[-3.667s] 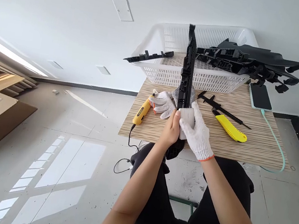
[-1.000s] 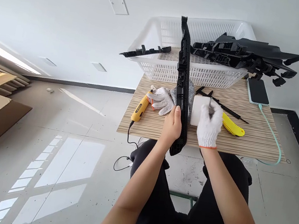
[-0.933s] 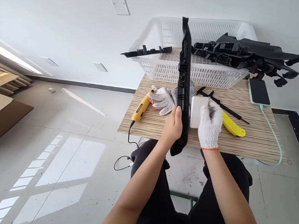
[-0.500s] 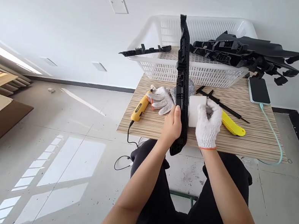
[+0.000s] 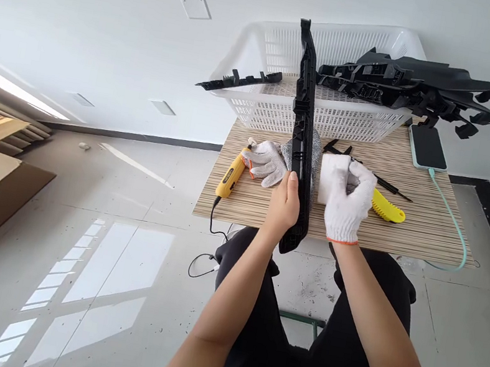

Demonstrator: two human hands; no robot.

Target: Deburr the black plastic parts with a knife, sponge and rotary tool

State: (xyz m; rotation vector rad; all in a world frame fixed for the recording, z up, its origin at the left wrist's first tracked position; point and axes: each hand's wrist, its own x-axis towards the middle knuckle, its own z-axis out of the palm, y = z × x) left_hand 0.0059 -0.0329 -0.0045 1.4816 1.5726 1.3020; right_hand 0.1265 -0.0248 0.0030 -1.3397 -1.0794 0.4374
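The bare left hand (image 5: 283, 206) grips the long black plastic trim strip (image 5: 303, 137) upright, steadying its lower end. The gloved right hand (image 5: 345, 204) is closed around a white sponge block (image 5: 329, 176) just beside the strip, ready for wiping.

The long plastic strip (image 5: 303, 130) was black, as were the moulded parts (image 5: 408, 89) across the basket (image 5: 260, 94), which was white with a fine lattice of holes. The right hand (image 5: 346, 204) wore a white knit glove with an orange cuff and held a white block (image 5: 329, 176). The left hand (image 5: 284, 203) was bare. A spare glove (image 5: 266, 162) was white too. The desk (image 5: 407, 231) showed thin beige and brown stripes. The small tool (image 5: 231, 178) and the knife (image 5: 387, 207) were yellow. The phone (image 5: 428, 147) had a dark screen, a mint rim and a mint cable (image 5: 453, 223).
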